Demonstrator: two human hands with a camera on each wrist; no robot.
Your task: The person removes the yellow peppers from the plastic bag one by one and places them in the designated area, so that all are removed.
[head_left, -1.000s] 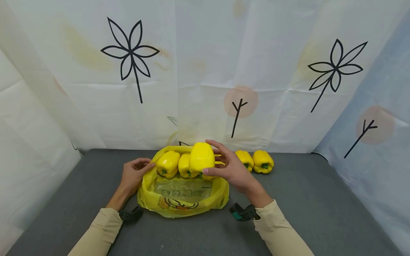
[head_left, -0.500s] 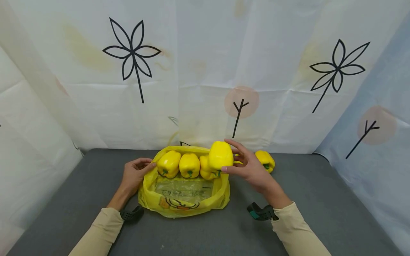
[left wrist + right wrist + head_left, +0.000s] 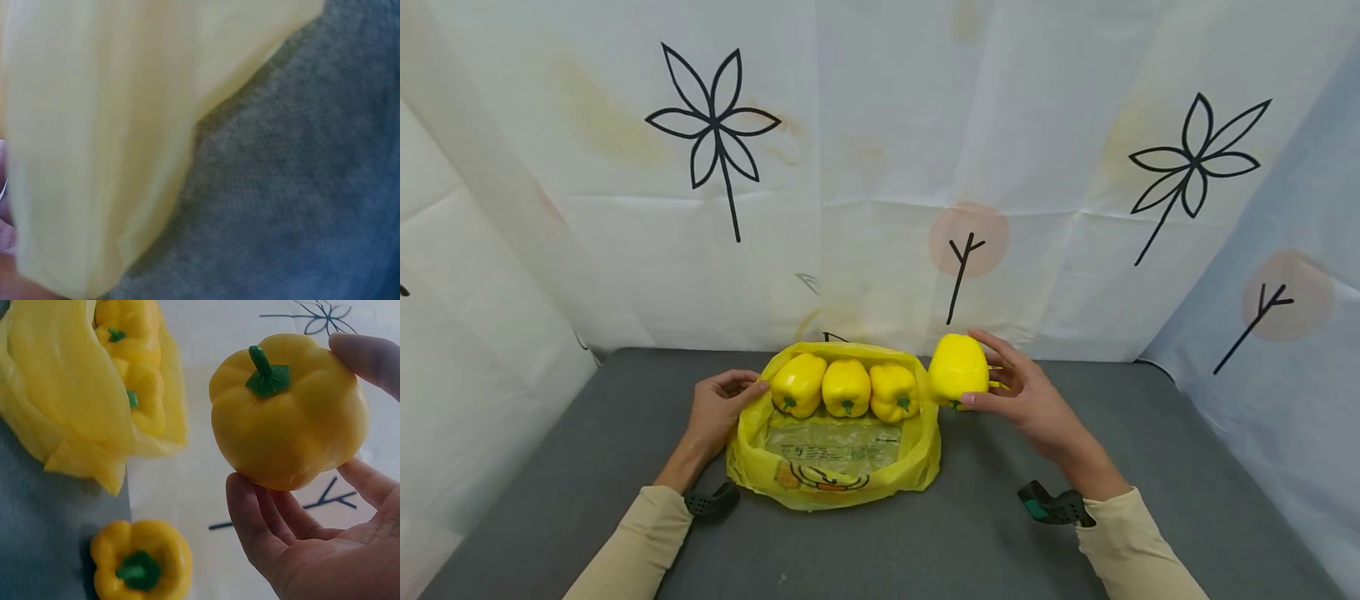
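A thin yellow plastic bag (image 3: 835, 492) lies with its mouth wide, three yellow bell peppers (image 3: 846, 389) in a row inside it. Its left rim is pinched between the thumb and fingers of my left hand (image 3: 718, 410). My right hand (image 3: 1033, 408) grips another yellow bell pepper (image 3: 957, 368) just past the bag's right rim, thumb on one side and fingertips on the other. In the right wrist view this pepper (image 3: 287, 419) shows its green stem. In the left wrist view the bag (image 3: 100, 137) fills the left part, with a bit of finger at the edge.
One more yellow bell pepper (image 3: 142, 564) sits on the grey table (image 3: 880, 550) right of the bag, mostly hidden behind my right hand in the head view. A white printed cloth (image 3: 865, 250) hangs along the table's back edge.
My right hand has carried its pepper rightward, from over the bag to beyond its right rim, uncovering the peppers inside. My left hand keeps its hold on the rim.
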